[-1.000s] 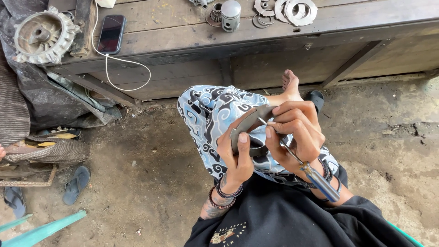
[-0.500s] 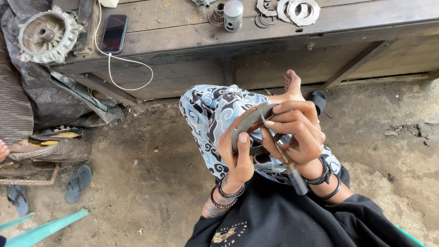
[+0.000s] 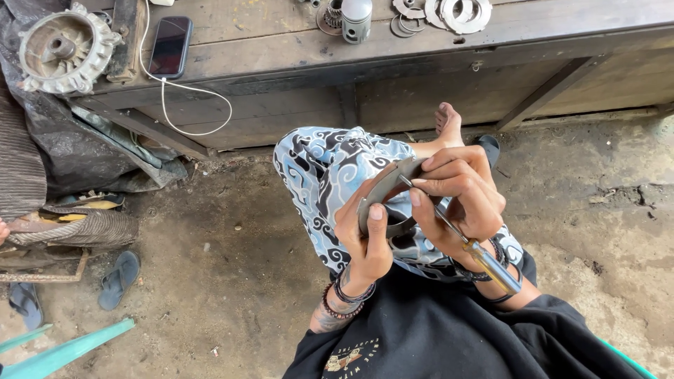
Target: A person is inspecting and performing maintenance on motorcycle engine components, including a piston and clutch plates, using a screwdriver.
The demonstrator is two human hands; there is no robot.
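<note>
My left hand (image 3: 365, 235) grips a grey curved metal part (image 3: 385, 191) held over my lap, thumb pressed on its near face. My right hand (image 3: 460, 196) holds a screwdriver (image 3: 484, 261) with a yellow and blue handle; its thin shaft runs up to the tip resting against the top of the metal part. Both hands sit above my patterned blue-and-white shorts (image 3: 330, 168), with my bare foot (image 3: 447, 121) stretched towards the bench.
A wooden bench (image 3: 295, 52) spans the top, carrying a round metal engine housing (image 3: 64, 49), a phone (image 3: 170, 45) on a white cable, a small cylinder (image 3: 356, 17) and flat metal rings (image 3: 449, 12). Sandals (image 3: 118, 279) and a green bar (image 3: 67, 347) lie on the dirt floor at left.
The screwdriver has swung, its handle shifting lower right and back, while the tip stays on the metal part. My left hand keeps holding the part steady.
</note>
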